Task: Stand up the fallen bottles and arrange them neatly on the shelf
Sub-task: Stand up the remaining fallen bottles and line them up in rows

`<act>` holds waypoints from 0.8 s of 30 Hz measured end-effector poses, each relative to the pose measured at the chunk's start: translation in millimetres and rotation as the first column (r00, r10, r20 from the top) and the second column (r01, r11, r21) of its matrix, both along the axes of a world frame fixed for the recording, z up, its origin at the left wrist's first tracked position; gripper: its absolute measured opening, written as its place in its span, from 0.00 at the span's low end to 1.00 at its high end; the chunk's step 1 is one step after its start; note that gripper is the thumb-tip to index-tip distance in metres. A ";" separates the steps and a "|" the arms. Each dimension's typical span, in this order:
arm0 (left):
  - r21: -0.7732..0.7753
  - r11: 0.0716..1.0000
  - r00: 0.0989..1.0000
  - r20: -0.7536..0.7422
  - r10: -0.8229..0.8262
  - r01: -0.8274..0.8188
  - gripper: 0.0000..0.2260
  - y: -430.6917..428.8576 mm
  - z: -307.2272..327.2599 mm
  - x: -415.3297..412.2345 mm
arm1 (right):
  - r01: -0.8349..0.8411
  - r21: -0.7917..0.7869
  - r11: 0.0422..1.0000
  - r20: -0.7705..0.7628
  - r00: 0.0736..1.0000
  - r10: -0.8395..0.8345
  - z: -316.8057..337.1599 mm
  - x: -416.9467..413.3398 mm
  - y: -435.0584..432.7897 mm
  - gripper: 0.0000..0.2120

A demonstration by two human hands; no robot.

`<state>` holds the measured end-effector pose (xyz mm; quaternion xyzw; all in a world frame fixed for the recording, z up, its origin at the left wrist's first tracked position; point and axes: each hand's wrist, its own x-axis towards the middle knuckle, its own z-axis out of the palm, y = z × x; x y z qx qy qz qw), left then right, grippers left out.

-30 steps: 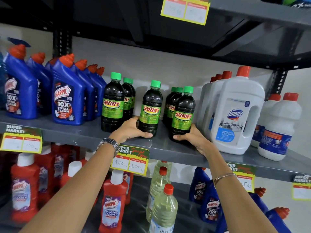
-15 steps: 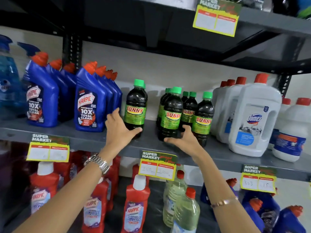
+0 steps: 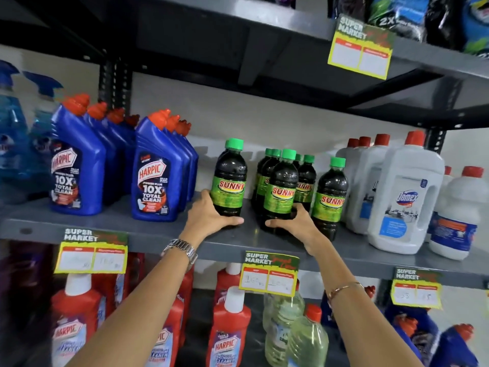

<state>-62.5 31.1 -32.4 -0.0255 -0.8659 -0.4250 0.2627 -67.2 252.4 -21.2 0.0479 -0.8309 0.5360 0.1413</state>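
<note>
Several dark Sunny bottles with green caps stand upright on the grey middle shelf (image 3: pixel 111 223). My left hand (image 3: pixel 211 217) wraps the base of the leftmost Sunny bottle (image 3: pixel 230 181), which stands apart from the rest. My right hand (image 3: pixel 296 223) grips the base of the front middle Sunny bottle (image 3: pixel 281 189). Another Sunny bottle (image 3: pixel 330 200) stands just right of that hand, and more Sunny bottles (image 3: pixel 305 178) are packed behind. No bottle on this shelf lies on its side.
Blue Harpic bottles (image 3: pixel 156 178) stand left of the Sunny group, white Domex jugs (image 3: pixel 404 197) to the right. The shelf below holds red Harpic bottles (image 3: pixel 227 327) and clear bottles (image 3: pixel 304 337). Yellow price tags (image 3: pixel 268 274) hang off the shelf edges.
My left hand went from an open reach beside the leftmost Sunny bottle to a grip on its base. My right hand closed on the front middle bottle. The view shifted left and up.
</note>
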 end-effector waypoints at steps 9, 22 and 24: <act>0.005 1.000 0.999 -0.047 -0.018 0.018 0.40 -5.2 -2.1 10.2 | -0.032 0.048 0.998 -0.056 0.998 0.035 -3.6 5.4 2.9 0.41; 0.053 0.995 0.996 -0.037 -0.081 0.083 0.38 -7.5 -1.8 9.4 | 0.029 0.059 0.998 -0.116 0.993 -0.021 -5.4 4.2 3.0 0.40; 0.049 0.994 0.995 -0.030 -0.092 0.093 0.38 -7.8 -1.7 8.7 | 0.036 0.058 0.998 -0.118 0.993 -0.029 -4.7 4.4 2.6 0.40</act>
